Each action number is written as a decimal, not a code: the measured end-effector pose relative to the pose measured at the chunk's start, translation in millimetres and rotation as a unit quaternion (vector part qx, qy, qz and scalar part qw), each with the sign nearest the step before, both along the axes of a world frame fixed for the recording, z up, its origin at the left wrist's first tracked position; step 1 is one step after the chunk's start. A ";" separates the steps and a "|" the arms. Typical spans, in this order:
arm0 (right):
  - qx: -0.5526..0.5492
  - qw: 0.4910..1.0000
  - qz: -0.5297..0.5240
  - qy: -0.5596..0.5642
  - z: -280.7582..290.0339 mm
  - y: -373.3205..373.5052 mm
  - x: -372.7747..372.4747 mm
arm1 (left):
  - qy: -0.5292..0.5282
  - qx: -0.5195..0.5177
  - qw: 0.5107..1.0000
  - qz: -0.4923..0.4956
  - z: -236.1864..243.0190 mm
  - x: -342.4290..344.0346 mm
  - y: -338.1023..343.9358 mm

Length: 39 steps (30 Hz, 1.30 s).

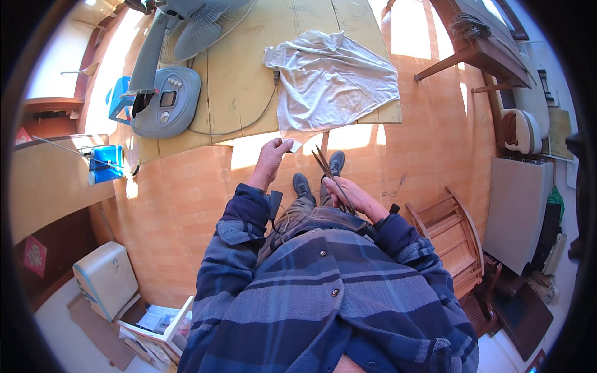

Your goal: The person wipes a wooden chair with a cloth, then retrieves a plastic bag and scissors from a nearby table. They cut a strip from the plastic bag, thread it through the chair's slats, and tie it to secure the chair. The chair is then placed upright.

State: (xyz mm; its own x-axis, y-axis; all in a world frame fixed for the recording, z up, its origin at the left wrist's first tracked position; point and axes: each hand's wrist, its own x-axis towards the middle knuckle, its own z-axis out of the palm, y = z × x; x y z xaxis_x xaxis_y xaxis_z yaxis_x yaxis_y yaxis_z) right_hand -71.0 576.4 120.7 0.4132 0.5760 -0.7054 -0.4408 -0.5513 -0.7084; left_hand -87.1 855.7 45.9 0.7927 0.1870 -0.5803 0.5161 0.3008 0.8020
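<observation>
White cloth (336, 81), 12 o'clock on the table (236, 81): likely light, limp; best held by edge. Your left hand (270, 161) pinches its near corner; right hand (357, 197) grips scissors (325, 166).

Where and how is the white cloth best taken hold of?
Likely by the near corner of the white cloth, pinched from the person's side: it extends past the table, leaving both faces reachable, and the left hand pinches there.

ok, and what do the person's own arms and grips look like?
Left grip and right grip: ungloved. Plaid sleeves: blue, grey, navy; dark navy toward the wrists. Small black box with thin cable by the left wrist; small black piece by the right.
</observation>
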 end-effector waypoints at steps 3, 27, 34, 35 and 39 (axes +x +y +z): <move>0.005 1.000 0.014 0.008 -5.1 13.5 -2.8 | -0.003 -0.027 0.999 -0.018 7.3 -8.1 -0.6; 0.036 0.997 -0.050 0.039 -1.9 54.3 4.2 | -0.037 -0.071 0.997 -0.004 22.5 -10.9 -9.2; 0.035 0.995 0.005 -0.091 -10.0 53.9 6.1 | -0.042 -0.072 0.996 -0.014 18.5 -8.7 -6.1; 0.053 0.998 -0.012 -0.021 -9.9 52.3 4.9 | -0.046 -0.076 0.996 -0.012 17.4 -8.4 -5.9; 0.083 0.994 -0.002 0.064 -5.9 38.7 2.6 | -0.015 -0.075 0.997 -0.033 11.8 -6.7 -1.1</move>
State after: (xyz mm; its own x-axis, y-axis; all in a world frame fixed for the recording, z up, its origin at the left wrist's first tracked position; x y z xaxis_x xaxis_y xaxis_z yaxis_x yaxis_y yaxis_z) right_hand -68.5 615.1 114.8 0.3290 0.6870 -0.6479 -0.5356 -0.4294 -0.7272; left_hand -93.8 854.7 57.7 0.8173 0.0476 -0.5742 0.5155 0.3848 0.7657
